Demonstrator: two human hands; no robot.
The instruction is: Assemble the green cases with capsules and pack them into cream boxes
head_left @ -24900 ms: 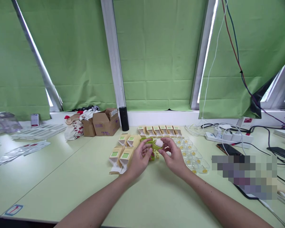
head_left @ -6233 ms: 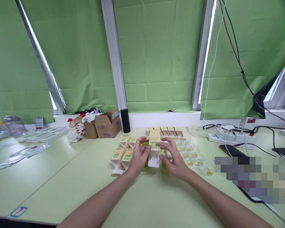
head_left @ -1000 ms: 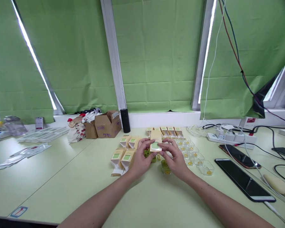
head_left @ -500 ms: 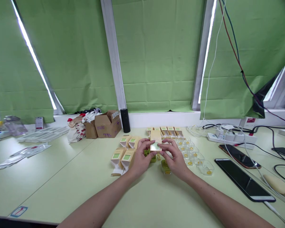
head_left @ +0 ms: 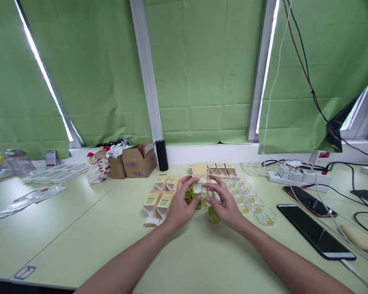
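A small tan cardboard box [head_left: 200, 170] with a pale window is held up between my two hands, its window side toward me. My left hand [head_left: 185, 200] has its fingers curled at the box's left edge, and the thumb sits lower down. On the opposite edge, the fingers of my right hand [head_left: 223, 203] bend toward the box, the thumb beneath them. Green small containers [head_left: 196, 201] show behind and under the left fingers. Beside the right hand stands another green container [head_left: 214, 215] with a clear cover.
Left of my hands are several tan boxes with green windows [head_left: 164, 203]. Clear plastic containers with yellow dots [head_left: 247, 200] lie to the right, near two phones [head_left: 317, 232] and a power strip [head_left: 299, 179]. More boxes [head_left: 222, 170], a carton [head_left: 139, 160] and a black cylinder [head_left: 162, 155] stand behind.
The box has tipped so its upper part rises higher and its window looks paler. My fingers have spread slightly around it; both forearms have stayed nearly still.
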